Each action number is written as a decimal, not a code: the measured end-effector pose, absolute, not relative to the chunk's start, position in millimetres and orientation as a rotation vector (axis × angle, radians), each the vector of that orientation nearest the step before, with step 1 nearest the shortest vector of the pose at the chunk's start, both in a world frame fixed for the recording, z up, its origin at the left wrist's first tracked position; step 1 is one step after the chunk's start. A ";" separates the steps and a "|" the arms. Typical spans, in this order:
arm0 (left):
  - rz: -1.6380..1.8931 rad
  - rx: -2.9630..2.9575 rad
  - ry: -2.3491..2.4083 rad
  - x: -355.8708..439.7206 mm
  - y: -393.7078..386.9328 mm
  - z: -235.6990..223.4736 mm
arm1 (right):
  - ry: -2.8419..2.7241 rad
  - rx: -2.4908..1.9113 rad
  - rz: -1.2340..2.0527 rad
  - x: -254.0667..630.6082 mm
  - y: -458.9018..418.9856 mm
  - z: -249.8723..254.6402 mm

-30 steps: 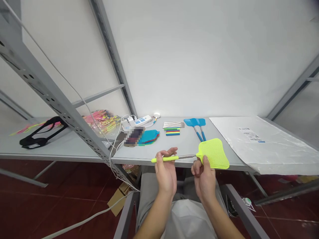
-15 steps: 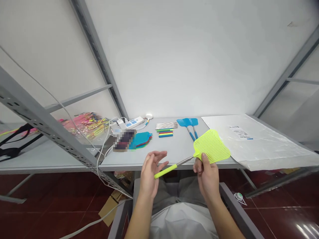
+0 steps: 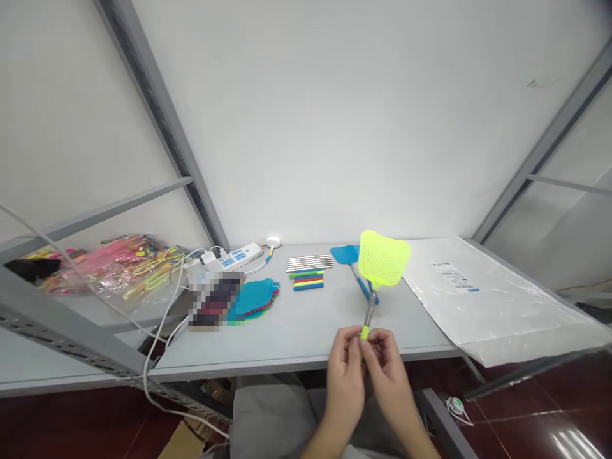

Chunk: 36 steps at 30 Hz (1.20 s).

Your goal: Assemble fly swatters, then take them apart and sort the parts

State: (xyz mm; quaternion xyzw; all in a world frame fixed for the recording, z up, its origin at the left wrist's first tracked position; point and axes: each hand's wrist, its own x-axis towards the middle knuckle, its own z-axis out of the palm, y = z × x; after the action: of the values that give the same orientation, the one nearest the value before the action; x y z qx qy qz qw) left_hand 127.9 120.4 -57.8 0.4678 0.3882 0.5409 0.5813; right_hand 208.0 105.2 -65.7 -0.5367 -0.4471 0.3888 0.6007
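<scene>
A yellow-green fly swatter [image 3: 384, 258] stands nearly upright in front of me, its perforated head at the top and a short metal rod below. My left hand [image 3: 347, 363] and my right hand [image 3: 384, 363] are together at the table's front edge, both closed around its yellow-green handle. Most of the handle is hidden by my fingers. Behind the swatter's head lie blue fly swatters [image 3: 345, 255], partly covered by it. Left of them is a row of metal rods [image 3: 310, 263], with several coloured handle tubes [image 3: 308, 281] just in front.
Blue, red and green swatter heads [image 3: 258, 298] are stacked on the left, beside a pixelated patch. Behind them sits a power strip [image 3: 241, 256] with cables. A white plastic package [image 3: 459, 299] covers the table's right side. Bagged colourful items [image 3: 138, 261] lie beyond the metal shelf post.
The swatter has turned from slanting sideways to nearly upright. My left hand, open before, has closed on the handle; my right hand has moved from the head down to it. The view has shifted.
</scene>
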 end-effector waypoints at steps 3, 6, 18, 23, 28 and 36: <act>1.170 1.246 0.884 146.5 131.6 -59.0 | -1.046 -1.397 0.839 236.9 120.7 -69.7; 1.081 1.565 0.878 153.7 150.8 -54.8 | -1.108 -1.495 0.822 262.1 143.8 -69.5; 0.781 2.453 1.283 132.1 240.3 -71.2 | -1.294 -2.149 0.482 336.7 262.5 -63.2; 0.731 2.556 1.331 142.1 233.8 -92.6 | -1.288 -2.200 0.535 339.2 272.8 -65.9; 0.667 2.634 1.346 147.7 234.5 -98.9 | -1.355 -2.169 0.498 337.4 270.2 -70.5; 0.538 2.694 1.248 141.4 238.1 -95.9 | -1.340 -2.187 0.495 328.9 270.0 -65.7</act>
State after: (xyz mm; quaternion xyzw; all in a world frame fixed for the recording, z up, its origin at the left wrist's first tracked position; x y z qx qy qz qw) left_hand 141.4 238.1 -95.9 0.8912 0.4127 0.1778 0.0621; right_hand 328.9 270.0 -65.7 -0.8081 -0.4952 0.1828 0.2614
